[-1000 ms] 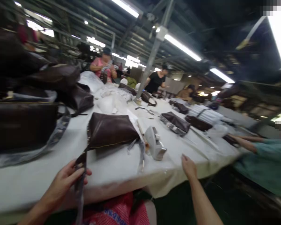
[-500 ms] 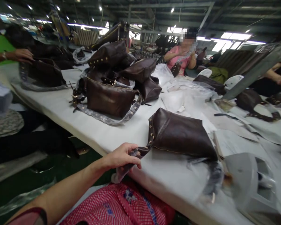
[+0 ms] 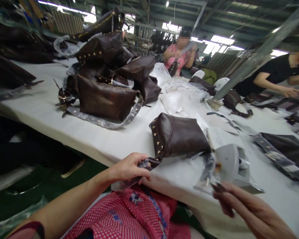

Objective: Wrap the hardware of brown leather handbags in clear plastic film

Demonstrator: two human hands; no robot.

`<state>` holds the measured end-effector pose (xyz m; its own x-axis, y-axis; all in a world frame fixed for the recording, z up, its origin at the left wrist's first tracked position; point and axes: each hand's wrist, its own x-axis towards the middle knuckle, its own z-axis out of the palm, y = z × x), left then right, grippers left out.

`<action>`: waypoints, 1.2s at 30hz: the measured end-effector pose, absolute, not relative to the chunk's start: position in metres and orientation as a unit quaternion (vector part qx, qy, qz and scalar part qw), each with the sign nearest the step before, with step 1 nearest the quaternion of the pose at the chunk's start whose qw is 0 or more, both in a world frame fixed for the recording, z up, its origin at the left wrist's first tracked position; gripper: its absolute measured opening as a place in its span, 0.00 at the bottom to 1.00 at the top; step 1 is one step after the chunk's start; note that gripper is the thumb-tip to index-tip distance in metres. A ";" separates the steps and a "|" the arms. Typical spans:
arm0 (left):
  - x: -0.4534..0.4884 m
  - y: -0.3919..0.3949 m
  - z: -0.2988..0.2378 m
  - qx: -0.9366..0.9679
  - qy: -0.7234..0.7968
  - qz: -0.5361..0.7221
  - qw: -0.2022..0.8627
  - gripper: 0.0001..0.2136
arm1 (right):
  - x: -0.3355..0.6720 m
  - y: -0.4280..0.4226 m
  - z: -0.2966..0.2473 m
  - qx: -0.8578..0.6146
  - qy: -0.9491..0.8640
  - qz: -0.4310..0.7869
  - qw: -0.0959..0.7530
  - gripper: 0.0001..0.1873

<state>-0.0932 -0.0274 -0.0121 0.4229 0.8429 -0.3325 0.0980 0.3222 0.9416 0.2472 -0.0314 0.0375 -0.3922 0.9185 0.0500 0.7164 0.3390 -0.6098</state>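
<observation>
A dark brown leather bag point(image 3: 184, 136) with gold studs along its end lies on its side near the table's front edge. My left hand point(image 3: 131, 169) is wrapped round the bag's strap point(image 3: 153, 162), which is covered in clear plastic and hangs over the edge. At the bag's right end, another plastic-wrapped strap part point(image 3: 206, 169) rests on the table. Just right of it, my right hand point(image 3: 241, 204) is blurred, its fingers pinched on a small dark piece point(image 3: 218, 188) whose kind I cannot make out.
A grey-white tape dispenser point(image 3: 229, 166) stands behind my right hand. Several brown bags are piled at the back left, a front bag point(image 3: 103, 98) nearest. Another bag point(image 3: 286, 149) lies at right. A slanted metal post point(image 3: 259, 49) rises behind. Two people work across the table.
My right hand has come into view at the lower right, with a small dark piece in its fingers. The view has swung right. My left hand keeps its hold on the strap.
</observation>
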 end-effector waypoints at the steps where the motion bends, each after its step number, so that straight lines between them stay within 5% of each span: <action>1: -0.092 -0.030 -0.013 0.513 0.455 0.275 0.674 0.07 | 0.224 -0.030 0.041 -0.480 -0.817 0.276 0.162 0.19; 6: -0.091 -0.037 -0.021 0.532 0.437 0.288 0.666 0.07 | 0.133 -0.017 0.042 -0.393 -0.892 0.198 0.101 0.19; 15: -0.098 -0.036 -0.033 0.551 0.392 0.281 0.681 0.08 | 0.116 -0.007 0.038 -0.377 -0.914 0.146 -0.040 0.13; 36: -0.103 -0.029 -0.040 0.577 0.362 0.228 0.696 0.07 | 0.092 -0.021 0.024 -0.382 -0.920 0.027 -0.083 0.14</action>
